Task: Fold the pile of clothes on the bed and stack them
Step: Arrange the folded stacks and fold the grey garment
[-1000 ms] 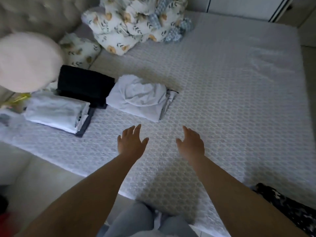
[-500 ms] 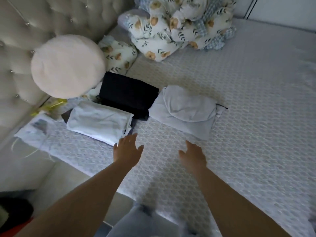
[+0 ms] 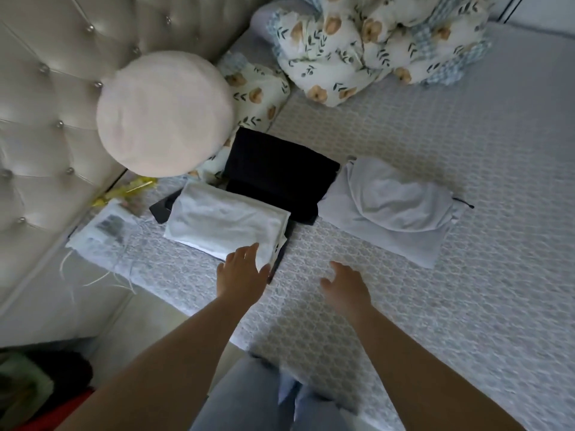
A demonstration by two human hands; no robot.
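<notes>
Three folded garments lie on the bed (image 3: 466, 290). A folded white garment (image 3: 224, 222) sits on a dark one at the left. Behind it is a folded black garment (image 3: 280, 172). To the right lies a folded pale grey garment (image 3: 389, 206) with a rumpled top. My left hand (image 3: 242, 272) reaches with straight fingers to the near right corner of the white garment, its fingertips over that corner. My right hand (image 3: 345, 284) hovers open above the mattress, in front of the pale grey garment and apart from it.
A round cream cushion (image 3: 165, 113) leans on the tufted headboard (image 3: 53, 104) at the left. A floral duvet bundle (image 3: 373, 42) lies at the back. Papers (image 3: 102, 231) lie at the bed's left corner. Dark and red things (image 3: 40, 390) are on the floor.
The view has swung left and nearer to the folded garments. Both hands have moved forward and left; my left hand now reaches the white garment's corner.
</notes>
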